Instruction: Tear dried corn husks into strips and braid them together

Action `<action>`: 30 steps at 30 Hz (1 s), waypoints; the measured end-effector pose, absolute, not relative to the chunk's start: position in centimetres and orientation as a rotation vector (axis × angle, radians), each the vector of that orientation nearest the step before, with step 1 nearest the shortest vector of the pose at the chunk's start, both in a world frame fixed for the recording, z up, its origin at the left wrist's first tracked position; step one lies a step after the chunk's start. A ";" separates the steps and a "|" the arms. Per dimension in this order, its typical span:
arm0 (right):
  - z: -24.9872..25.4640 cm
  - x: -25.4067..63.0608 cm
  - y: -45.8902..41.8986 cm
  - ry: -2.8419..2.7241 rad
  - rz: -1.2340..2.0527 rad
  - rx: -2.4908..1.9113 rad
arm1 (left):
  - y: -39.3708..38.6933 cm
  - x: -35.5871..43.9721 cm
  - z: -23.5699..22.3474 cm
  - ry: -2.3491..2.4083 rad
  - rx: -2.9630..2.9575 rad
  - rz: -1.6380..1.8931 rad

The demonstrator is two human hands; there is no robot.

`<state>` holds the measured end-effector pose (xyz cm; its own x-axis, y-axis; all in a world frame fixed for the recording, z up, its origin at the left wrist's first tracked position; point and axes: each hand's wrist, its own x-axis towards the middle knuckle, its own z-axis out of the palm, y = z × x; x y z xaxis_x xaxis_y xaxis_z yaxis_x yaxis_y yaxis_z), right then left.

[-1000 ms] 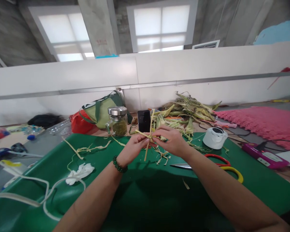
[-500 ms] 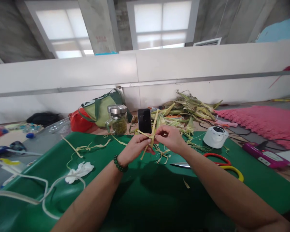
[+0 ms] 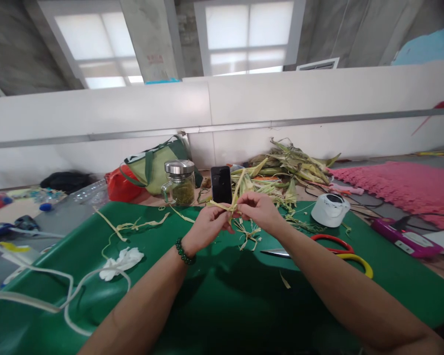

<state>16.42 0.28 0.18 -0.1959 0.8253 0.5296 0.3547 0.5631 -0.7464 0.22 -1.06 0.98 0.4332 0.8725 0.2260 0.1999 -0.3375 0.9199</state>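
The left hand (image 3: pixel 209 224) pinches yellow strips (image 3: pixel 239 185) where they cross, between the hands. The right hand (image 3: pixel 261 212) pinches them just beside that spot. The strips look crossed and partly folded together, but long ends poke out, not tucked in, so it seems half made. A little bunch (image 3: pixel 250 236) lies below the right hand. Husks (image 3: pixel 296 165) are piled beyond both hands.

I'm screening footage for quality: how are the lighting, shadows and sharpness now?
In the head view, the two windows glare nearly white; a dark shadow lies on the green mat below the left hand and right hand; the pale strips they hold look slightly soft.
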 end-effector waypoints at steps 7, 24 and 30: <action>0.3 17.0 -0.4 -2.029 -0.096 -0.857 | -1.0 -0.1 1.1 0.976 1.876 0.912; 0.3 16.8 1.2 -1.339 0.877 -1.036 | -1.3 0.2 1.7 0.904 1.635 0.957; 1.6 18.5 1.5 -1.071 0.586 -0.751 | -1.1 -0.1 1.3 0.917 1.737 0.905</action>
<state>18.46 1.48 1.59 0.3736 0.7431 0.5552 -0.0668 0.6186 -0.7829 -0.08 -1.06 1.29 0.4469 0.8780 0.1716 0.1834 -0.2777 0.9430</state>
